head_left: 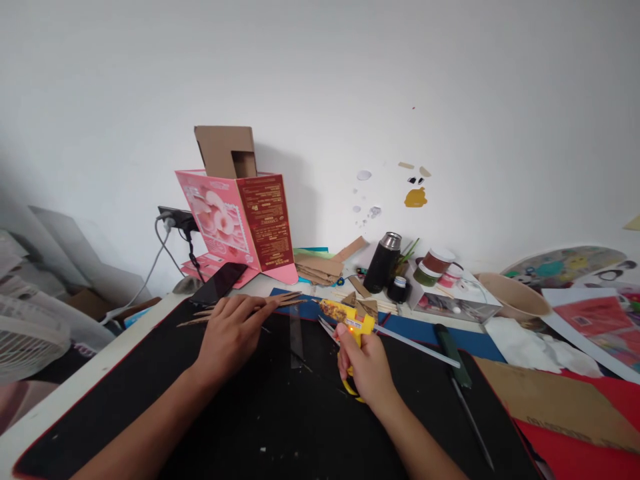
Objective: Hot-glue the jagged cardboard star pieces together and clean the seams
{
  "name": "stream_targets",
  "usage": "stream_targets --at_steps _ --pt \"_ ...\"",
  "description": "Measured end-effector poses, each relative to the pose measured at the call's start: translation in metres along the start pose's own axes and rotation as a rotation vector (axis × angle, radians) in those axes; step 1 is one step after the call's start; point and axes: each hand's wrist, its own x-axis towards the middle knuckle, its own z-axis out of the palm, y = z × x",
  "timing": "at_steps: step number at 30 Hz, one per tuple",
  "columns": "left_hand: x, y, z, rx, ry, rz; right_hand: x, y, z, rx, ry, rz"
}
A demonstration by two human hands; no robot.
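Observation:
My right hand [367,367] is wrapped round the handle of a yellow hot glue gun [357,320]. An orange light glows on its side, and a long translucent glue stick [417,345] sticks out of its back end. The nozzle points left, close to the tips of some thin brown cardboard strips [287,300]. My left hand [235,330] is closed over these strips, which jut out on both sides of it; its palm side is hidden. Scissors [327,328] lie partly behind the glue gun, and a clear ruler [297,340] rests on the black mat [240,420].
A pink box [220,220] stands at the back left beside a phone [219,283]. Toward the back right are a black flask [383,263] and paint jars [437,260]. A green-handled tool [454,357] lies right of my right hand, near flat cardboard [555,403].

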Motion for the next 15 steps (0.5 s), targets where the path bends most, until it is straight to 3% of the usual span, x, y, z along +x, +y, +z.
stream_targets --at_steps 15 --pt "0.0019 0.003 -0.0036 0.016 0.003 0.049 -0.0042 0.006 0.0018 -0.213 0.002 -0.027"
